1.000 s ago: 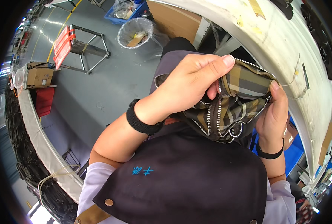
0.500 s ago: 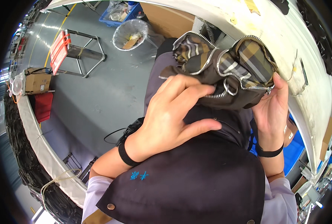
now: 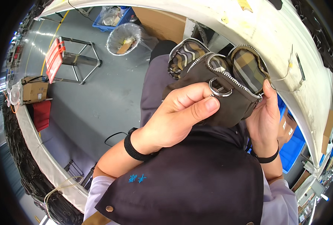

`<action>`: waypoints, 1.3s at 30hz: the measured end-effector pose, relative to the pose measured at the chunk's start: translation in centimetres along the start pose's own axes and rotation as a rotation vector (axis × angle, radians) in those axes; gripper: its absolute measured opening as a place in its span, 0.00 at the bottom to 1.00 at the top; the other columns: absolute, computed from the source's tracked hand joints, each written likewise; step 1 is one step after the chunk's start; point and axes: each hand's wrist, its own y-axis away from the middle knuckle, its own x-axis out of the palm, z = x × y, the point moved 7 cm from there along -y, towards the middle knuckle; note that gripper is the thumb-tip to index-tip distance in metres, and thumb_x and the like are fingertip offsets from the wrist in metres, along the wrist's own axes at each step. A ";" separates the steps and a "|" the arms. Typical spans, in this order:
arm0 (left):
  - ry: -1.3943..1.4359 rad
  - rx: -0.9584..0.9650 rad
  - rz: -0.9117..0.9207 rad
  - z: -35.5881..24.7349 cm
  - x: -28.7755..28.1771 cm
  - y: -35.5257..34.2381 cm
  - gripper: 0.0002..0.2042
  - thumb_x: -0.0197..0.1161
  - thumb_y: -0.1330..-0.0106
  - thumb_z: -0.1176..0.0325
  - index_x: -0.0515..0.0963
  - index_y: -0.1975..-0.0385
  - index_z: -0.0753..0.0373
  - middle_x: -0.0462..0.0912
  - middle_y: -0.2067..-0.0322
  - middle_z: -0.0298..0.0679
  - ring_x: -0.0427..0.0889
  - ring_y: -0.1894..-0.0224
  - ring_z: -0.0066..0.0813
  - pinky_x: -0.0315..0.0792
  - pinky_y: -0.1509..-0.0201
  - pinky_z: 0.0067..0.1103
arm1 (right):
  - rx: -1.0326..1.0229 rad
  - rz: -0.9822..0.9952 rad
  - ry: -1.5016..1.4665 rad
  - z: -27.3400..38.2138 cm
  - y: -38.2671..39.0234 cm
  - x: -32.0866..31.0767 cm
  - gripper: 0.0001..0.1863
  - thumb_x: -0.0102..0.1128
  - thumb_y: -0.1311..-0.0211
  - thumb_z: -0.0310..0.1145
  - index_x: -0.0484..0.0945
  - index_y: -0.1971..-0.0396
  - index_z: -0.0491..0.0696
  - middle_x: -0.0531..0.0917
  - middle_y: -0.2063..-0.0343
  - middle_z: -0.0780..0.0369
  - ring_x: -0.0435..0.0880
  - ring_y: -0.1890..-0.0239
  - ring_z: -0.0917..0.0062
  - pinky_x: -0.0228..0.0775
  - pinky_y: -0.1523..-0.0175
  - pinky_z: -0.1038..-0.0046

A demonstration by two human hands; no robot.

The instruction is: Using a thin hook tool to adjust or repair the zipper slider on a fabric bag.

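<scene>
Now both hands, the left hand point(image 3: 177, 120) and the right hand point(image 3: 266, 120), grasp the brown pouch point(image 3: 226, 101) above the lap, zippers open, so inspecting seems underway; next needs pulling a metal ring point(image 3: 219, 87).

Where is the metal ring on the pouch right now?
In the head view, the metal ring sits upper centre on the brown zip pouch, just above the left hand thumb tip, with the right hand to its right.
</scene>
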 end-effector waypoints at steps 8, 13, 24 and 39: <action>-0.390 0.028 -0.011 -1.9 -1.0 -0.3 0.16 0.48 0.27 0.64 0.70 0.48 0.69 0.74 0.62 0.31 0.72 0.55 0.15 0.65 0.45 0.17 | -0.117 0.093 0.168 1.5 0.2 -0.1 0.20 0.46 0.29 0.39 0.71 0.47 0.39 0.77 0.49 0.57 0.75 0.46 0.75 0.64 0.40 0.72; -0.401 0.013 0.073 -2.8 -0.4 -1.2 0.13 0.48 0.27 0.64 0.73 0.56 0.68 0.76 0.62 0.30 0.71 0.56 0.15 0.65 0.49 0.16 | -0.971 0.115 0.824 6.7 3.1 4.0 0.27 0.61 0.39 0.44 0.71 0.48 0.40 0.77 0.54 0.58 0.73 0.47 0.68 0.64 0.42 0.68; -0.425 -0.098 0.324 -3.5 1.0 -3.0 0.14 0.66 0.39 0.70 0.74 0.56 0.66 0.78 0.59 0.31 0.74 0.56 0.16 0.68 0.51 0.17 | -0.424 0.272 0.719 5.6 1.4 3.3 0.10 0.61 0.42 0.22 0.76 0.60 0.41 0.80 0.65 0.64 0.76 0.61 0.82 0.67 0.53 0.81; -0.823 0.034 0.264 -7.7 2.0 -2.5 0.17 0.53 0.30 0.59 0.73 0.73 0.69 0.67 0.83 0.31 0.64 0.78 0.17 0.63 0.73 0.21 | -0.222 0.045 0.378 4.0 -4.9 -5.6 0.09 0.56 0.34 0.36 0.75 0.64 0.45 0.82 0.62 0.64 0.78 0.61 0.82 0.71 0.54 0.79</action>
